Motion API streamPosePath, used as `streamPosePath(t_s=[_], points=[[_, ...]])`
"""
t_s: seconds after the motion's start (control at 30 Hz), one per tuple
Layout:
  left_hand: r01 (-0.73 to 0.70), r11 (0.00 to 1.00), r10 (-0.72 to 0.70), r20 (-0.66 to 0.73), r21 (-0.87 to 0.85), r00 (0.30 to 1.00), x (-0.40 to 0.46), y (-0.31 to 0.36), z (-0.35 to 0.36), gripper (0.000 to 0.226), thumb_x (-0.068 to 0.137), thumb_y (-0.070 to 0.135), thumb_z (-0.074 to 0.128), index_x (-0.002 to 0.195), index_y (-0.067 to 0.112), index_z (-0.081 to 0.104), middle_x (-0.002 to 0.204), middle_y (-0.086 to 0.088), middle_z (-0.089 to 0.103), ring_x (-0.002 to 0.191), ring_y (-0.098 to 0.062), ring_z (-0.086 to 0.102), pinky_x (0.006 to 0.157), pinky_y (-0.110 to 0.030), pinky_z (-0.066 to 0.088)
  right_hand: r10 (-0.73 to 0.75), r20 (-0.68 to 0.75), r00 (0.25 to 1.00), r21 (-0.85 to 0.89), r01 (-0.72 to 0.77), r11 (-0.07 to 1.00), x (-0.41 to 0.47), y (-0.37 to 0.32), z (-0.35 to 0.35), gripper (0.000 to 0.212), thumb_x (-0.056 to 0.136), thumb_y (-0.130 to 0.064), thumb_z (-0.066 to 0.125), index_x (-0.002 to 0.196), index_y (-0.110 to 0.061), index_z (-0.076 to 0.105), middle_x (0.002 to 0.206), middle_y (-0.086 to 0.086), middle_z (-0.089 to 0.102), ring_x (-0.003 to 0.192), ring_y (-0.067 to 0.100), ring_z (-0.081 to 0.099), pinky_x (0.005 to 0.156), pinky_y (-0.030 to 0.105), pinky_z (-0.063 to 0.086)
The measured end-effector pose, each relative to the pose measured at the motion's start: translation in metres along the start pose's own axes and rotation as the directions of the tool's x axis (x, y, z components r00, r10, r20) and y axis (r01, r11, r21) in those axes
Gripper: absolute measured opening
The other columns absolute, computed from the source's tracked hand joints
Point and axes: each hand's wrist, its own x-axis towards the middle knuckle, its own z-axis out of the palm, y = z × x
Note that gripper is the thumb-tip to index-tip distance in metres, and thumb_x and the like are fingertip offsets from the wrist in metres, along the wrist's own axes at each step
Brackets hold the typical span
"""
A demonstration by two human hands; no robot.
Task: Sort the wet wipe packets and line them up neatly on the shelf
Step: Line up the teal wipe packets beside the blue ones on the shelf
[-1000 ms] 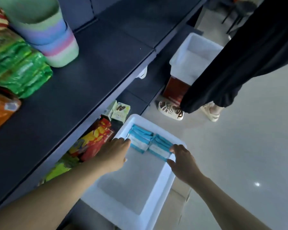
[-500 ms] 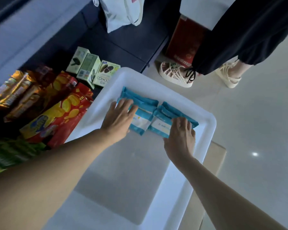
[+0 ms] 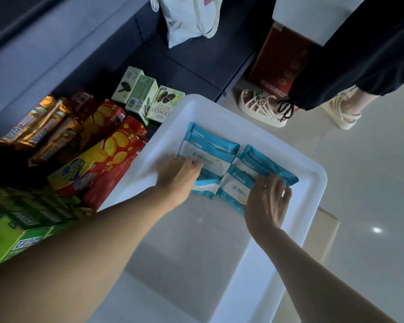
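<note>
Left fingers: the left hand [image 3: 179,177] curls over the near edge of the left stack of wet wipe packets [image 3: 208,151]; its fingertips are hidden under its knuckles, so the hold itself is hard to make out.
Right fingers: the right hand [image 3: 267,202] spreads its fingers and bends them round the right stack of packets [image 3: 250,177], pinching its near end.
Hidden: the lower packets in each stack show only their edges; how many there are cannot be told.
White bin [image 3: 313,183]: holds both blue-and-white stacks side by side at its far end; its near floor is bare.
Shelf [image 3: 191,68]: left of the bin, it carries red snack bags [image 3: 107,164], green boxes [image 3: 21,231] and pale cookie boxes [image 3: 159,106].
Cut off: a second person's sandals [image 3: 261,108] stand on the floor beyond the bin.
</note>
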Motion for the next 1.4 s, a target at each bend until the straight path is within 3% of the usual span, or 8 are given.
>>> streamPosePath(t_s=[0.17, 0.27, 0.43, 0.6, 0.8, 0.97, 1.17, 1.4], points=[[0.152, 0.961, -0.13, 0.107, -0.233, 0.986, -0.03, 0.003, -0.003, 0.047, 0.084, 0.015, 0.065, 0.121, 0.013, 0.036, 0.109, -0.007, 0.063, 0.091, -0.026, 0.064, 0.058, -0.031, 0.04, 0.008, 0.169, 0.986, 0.062, -0.019, 0.998, -0.006, 0.001, 0.0, 0.062, 0.073, -0.03, 0.075, 0.122, -0.009, 0.043, 0.114, 0.008, 0.054, 0.107, 0.027, 0.05, 0.101, 0.039, 0.034], [0.207, 0.924, -0.178, 0.117, -0.32, 0.977, -0.05, -0.001, -0.012, 0.033, 0.088, 0.02, 0.061, 0.114, 0.014, 0.041, 0.113, -0.008, 0.063, 0.095, -0.028, 0.063, 0.061, -0.03, 0.039, -0.06, 0.24, 0.969, 0.074, 0.043, 0.996, -0.011, 0.003, -0.013, 0.041, 0.083, -0.028, 0.065, 0.118, -0.012, 0.053, 0.11, 0.006, 0.052, 0.102, 0.024, 0.049, 0.089, 0.034, 0.039], [0.294, 0.827, -0.273, 0.115, -0.479, 0.955, -0.089, -0.015, -0.052, 0.023, 0.094, 0.025, 0.056, 0.112, 0.015, 0.048, 0.112, -0.007, 0.064, 0.1, -0.025, 0.062, 0.066, -0.03, 0.044, -0.162, 0.29, 0.943, 0.316, 0.065, 0.946, -0.03, -0.001, -0.067, 0.02, 0.094, -0.02, 0.05, 0.113, -0.015, 0.045, 0.108, 0.005, 0.059, 0.091, 0.025, 0.062, 0.067, 0.033, 0.05], [0.328, 0.68, -0.389, 0.057, -0.656, 0.919, -0.143, -0.042, -0.14, 0.024, 0.085, 0.022, 0.063, 0.075, 0.018, 0.042, 0.074, -0.002, 0.054, 0.077, -0.027, 0.055, 0.059, -0.03, 0.033, -0.277, 0.168, 0.946, 0.408, 0.189, 0.893, -0.049, 0.013, -0.177, 0.038, 0.095, -0.029, 0.048, 0.13, -0.019, 0.037, 0.116, 0.006, 0.059, 0.1, 0.026, 0.058, 0.072, 0.031, 0.045], [0.343, 0.541, -0.524, 0.011, -0.768, 0.851, -0.223, -0.075, -0.273, 0.025, 0.08, 0.027, 0.065, 0.068, 0.015, 0.046, 0.06, 0.001, 0.048, 0.059, -0.022, 0.05, 0.057, -0.035, 0.041, -0.404, 0.022, 0.914, 0.541, 0.329, 0.774, -0.066, 0.019, -0.332, 0.014, 0.095, -0.031, 0.049, 0.105, -0.021, 0.047, 0.096, 0.004, 0.063, 0.074, 0.022, 0.06, 0.065, 0.04, 0.054], [0.312, 0.596, -0.577, -0.125, -0.74, 0.807, -0.293, -0.097, -0.383, 0.033, 0.088, 0.024, 0.059, 0.062, 0.019, 0.039, 0.06, 0.002, 0.045, 0.066, -0.023, 0.054, 0.059, -0.038, 0.041, -0.504, -0.199, 0.84, 0.52, 0.527, 0.672, -0.085, 0.019, -0.471, 0.017, 0.094, -0.028, 0.052, 0.097, -0.014, 0.043, 0.082, 0.007, 0.056, 0.082, 0.035, 0.059, 0.06, 0.037, 0.043], [0.335, 0.65, -0.646, -0.264, -0.682, 0.716, -0.373, -0.117, -0.485, 0.016, 0.091, 0.028, 0.057, 0.093, 0.013, 0.061, 0.081, -0.004, 0.063, 0.078, -0.021, 0.061, 0.066, -0.038, 0.045, -0.57, -0.437, 0.695, 0.488, 0.716, 0.499, -0.114, 0.009, -0.603, 0.017, 0.094, -0.028, 0.053, 0.092, -0.016, 0.041, 0.075, 0.005, 0.058, 0.066, 0.027, 0.055, 0.056, 0.041, 0.047], [0.355, 0.684, -0.688, -0.403, -0.637, 0.603, -0.455, -0.129, -0.564, 0.021, 0.091, 0.023, 0.06, 0.071, 0.025, 0.053, 0.068, 0.008, 0.053, 0.059, -0.005, 0.051, 0.056, -0.025, 0.037, -0.609, -0.584, 0.537, 0.421, 0.842, 0.339, -0.145, -0.018, -0.704, 0.019, 0.092, -0.032, 0.053, 0.083, -0.02, 0.041, 0.076, 0.001, 0.057, 0.064, 0.02, 0.056, 0.051, 0.038, 0.044]])
